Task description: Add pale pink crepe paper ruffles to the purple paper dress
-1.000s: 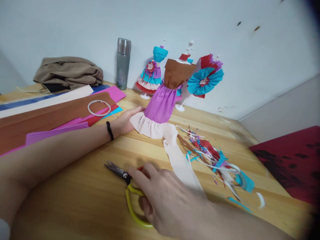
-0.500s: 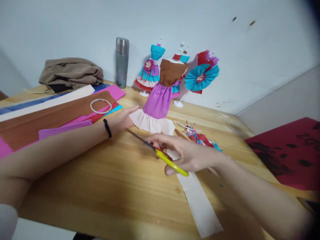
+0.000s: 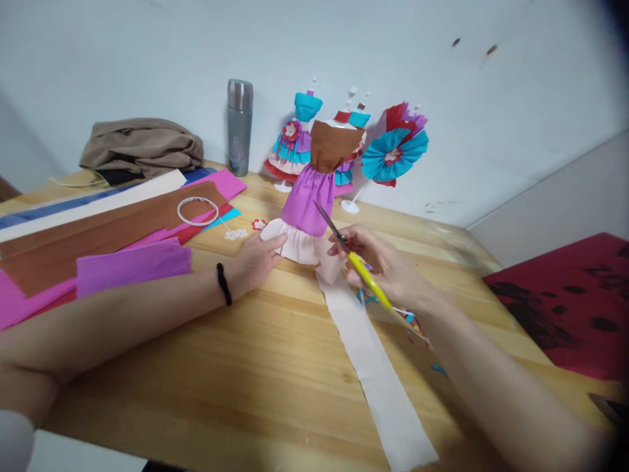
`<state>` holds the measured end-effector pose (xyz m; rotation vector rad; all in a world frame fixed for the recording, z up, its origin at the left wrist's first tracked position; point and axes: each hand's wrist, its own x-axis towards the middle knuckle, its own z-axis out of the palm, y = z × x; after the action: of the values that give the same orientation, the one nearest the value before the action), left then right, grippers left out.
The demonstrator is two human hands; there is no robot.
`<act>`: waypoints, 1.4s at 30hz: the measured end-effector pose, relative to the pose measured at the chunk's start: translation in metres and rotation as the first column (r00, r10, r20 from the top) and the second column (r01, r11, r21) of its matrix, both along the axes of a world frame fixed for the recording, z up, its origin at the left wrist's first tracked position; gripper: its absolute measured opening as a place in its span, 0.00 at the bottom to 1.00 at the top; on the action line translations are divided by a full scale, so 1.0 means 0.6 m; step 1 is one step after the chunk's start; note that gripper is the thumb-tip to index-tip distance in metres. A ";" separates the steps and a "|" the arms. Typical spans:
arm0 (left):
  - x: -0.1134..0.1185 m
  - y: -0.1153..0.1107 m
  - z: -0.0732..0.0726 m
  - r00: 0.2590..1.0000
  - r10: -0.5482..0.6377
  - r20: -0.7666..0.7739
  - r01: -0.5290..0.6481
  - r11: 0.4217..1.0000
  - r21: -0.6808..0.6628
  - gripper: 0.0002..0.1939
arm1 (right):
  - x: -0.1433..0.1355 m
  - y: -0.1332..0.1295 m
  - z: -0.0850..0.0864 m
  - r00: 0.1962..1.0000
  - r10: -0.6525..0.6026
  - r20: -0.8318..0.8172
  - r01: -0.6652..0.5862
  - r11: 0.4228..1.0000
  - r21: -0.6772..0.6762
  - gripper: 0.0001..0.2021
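A miniature dress form wears a paper dress (image 3: 312, 200) with a brown top, a purple skirt and a gathered white ruffle (image 3: 299, 244). My left hand (image 3: 258, 259) pinches the ruffle's left edge between thumb and fingers. Scissors with a yellow handle (image 3: 364, 274) are in my right hand (image 3: 378, 262), blades pointing up and left in front of the skirt. From the ruffle's right end a long white crepe paper strip (image 3: 378, 373) runs down over the table toward me. Part of the strip near my right fingers is hidden.
Folded coloured paper (image 3: 113, 223) lies at left with a white wire coil (image 3: 198, 211) on it. Behind stand a flask (image 3: 240, 128), a brown cloth (image 3: 142, 145) and other dressed forms (image 3: 295, 144). Paper scraps lie under my right arm; a red board (image 3: 565, 301) is at right.
My right hand with the scissors has moved right and up, the blades now pointing more upward. My left hand has shifted slightly right and down, its thumb now over the ruffle.
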<state>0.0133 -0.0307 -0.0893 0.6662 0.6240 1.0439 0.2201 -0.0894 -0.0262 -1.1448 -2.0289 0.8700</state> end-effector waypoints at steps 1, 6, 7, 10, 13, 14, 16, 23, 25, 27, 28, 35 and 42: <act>0.002 0.000 0.001 1.000 0.013 0.016 -0.013 1.000 0.005 0.11 | -0.003 0.001 -0.001 0.997 -0.031 0.065 0.029 0.999 0.038 0.20; 0.002 0.006 -0.001 0.997 -0.049 0.058 0.047 0.998 0.048 0.11 | -0.008 0.010 -0.009 0.948 -0.092 0.306 0.042 0.985 0.166 0.16; 0.002 0.007 -0.003 0.996 -0.065 0.054 0.062 0.997 0.049 0.11 | -0.006 0.013 -0.013 0.941 -0.095 0.324 0.035 0.982 0.186 0.16; 0.003 0.010 -0.008 0.997 -0.041 0.065 0.037 0.998 0.050 0.11 | 0.003 0.020 -0.026 0.933 -0.101 0.344 0.011 0.967 0.254 0.18; 0.005 0.010 -0.010 0.994 0.037 0.107 -0.040 0.999 0.028 0.14 | 0.012 0.023 -0.034 0.914 -0.117 0.388 -0.003 0.955 0.296 0.19; 0.005 0.010 -0.010 0.992 0.050 0.117 -0.052 0.999 0.012 0.14 | 0.014 0.023 -0.035 0.904 -0.124 0.409 -0.006 0.954 0.301 0.20; 0.006 0.009 -0.009 0.991 0.052 0.124 -0.049 0.999 -0.021 0.15 | 0.018 0.024 -0.035 0.879 -0.144 0.455 -0.004 0.951 0.309 0.20; 0.009 0.010 -0.007 0.983 -0.013 0.184 0.020 0.999 -0.037 0.07 | 0.019 0.028 -0.032 0.821 -0.168 0.546 -0.050 0.931 0.360 0.21; 0.012 0.011 -0.009 0.981 -0.040 0.187 0.047 0.998 -0.029 0.06 | 0.018 0.027 -0.029 0.800 -0.172 0.575 -0.053 0.934 0.353 0.21; 0.013 0.011 -0.011 0.983 -0.067 0.170 0.066 0.998 0.013 0.07 | 0.017 0.024 -0.025 0.784 -0.168 0.598 -0.064 0.935 0.348 0.22; 0.014 0.011 -0.012 0.984 -0.078 0.162 0.072 0.996 0.044 0.07 | 0.016 0.023 -0.023 0.774 -0.167 0.611 -0.068 0.937 0.342 0.22; 0.016 0.015 -0.020 0.978 -0.134 0.157 0.113 0.984 0.139 0.11 | 0.011 0.025 -0.024 0.711 -0.201 0.673 -0.041 0.945 0.325 0.23; 0.015 0.014 -0.014 0.973 -0.150 0.178 0.128 0.983 0.128 0.08 | 0.011 0.030 -0.029 0.679 -0.220 0.700 -0.021 0.948 0.318 0.24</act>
<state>0.0221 -0.0225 -0.0976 0.6939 0.3499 1.0027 0.2266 -0.0713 -0.0436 -1.5622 -2.5658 -0.0260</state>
